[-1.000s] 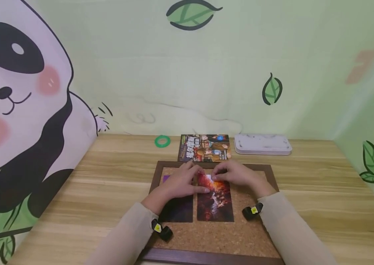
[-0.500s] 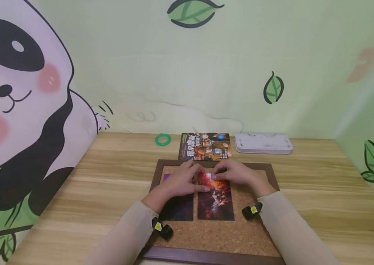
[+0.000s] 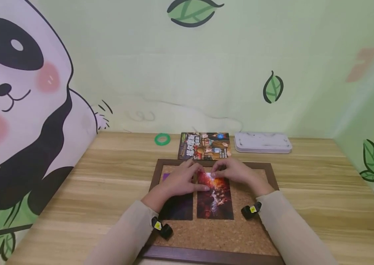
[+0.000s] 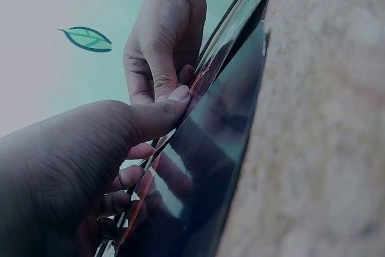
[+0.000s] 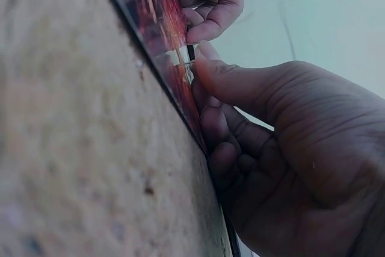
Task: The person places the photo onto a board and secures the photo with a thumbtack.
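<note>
A red and orange picture card (image 3: pixel 215 204) lies on the brown-framed corkboard (image 3: pixel 210 237). My left hand (image 3: pixel 181 181) rests over the board, its thumb on this card and its fingertips near the card's upper left corner. At the card's top edge my right hand (image 3: pixel 234 172) pinches a small clear piece (image 5: pixel 188 71) between thumb and fingers; it looks like a pushpin, though the fingers hide most of it. Left of the red card is a dark purple card (image 3: pixel 178 208), partly covered by my left hand and wrist.
Behind the board a comic-style booklet (image 3: pixel 204 146) lies on the wooden table (image 3: pixel 107 206). A green ring (image 3: pixel 158 139), perhaps a tape roll, is to its left. A pale flat case (image 3: pixel 263 142) stands to its right, close to the painted wall (image 3: pixel 206 73).
Both hands stay almost where they were at the top of the red card. The view shifts slightly; the cards and board keep their places.
</note>
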Tool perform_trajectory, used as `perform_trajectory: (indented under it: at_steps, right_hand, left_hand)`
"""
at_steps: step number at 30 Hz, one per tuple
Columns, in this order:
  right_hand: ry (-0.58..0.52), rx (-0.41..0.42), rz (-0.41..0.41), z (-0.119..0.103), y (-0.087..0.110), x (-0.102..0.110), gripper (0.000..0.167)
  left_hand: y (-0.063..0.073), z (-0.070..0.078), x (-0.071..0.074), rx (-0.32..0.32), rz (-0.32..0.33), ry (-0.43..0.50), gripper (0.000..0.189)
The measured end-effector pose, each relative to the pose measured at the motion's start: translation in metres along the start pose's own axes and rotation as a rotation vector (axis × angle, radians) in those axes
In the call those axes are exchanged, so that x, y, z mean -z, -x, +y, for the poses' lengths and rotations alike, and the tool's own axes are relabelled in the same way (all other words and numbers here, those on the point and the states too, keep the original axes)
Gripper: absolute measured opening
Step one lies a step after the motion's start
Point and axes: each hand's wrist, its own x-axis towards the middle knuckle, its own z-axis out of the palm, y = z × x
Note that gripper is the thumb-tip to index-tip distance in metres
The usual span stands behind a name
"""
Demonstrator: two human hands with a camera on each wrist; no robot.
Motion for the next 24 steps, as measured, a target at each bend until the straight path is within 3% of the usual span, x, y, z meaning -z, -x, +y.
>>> perform_trajectory:
  at_steps: [24]
  right_hand:
    - [0.016, 0.033, 0.028, 0.0028, -0.0009, -0.0005, 0.006]
  left_hand:
    - [0.0, 0.0019, 0.0015, 0.025, -0.018, 0.004, 0.061]
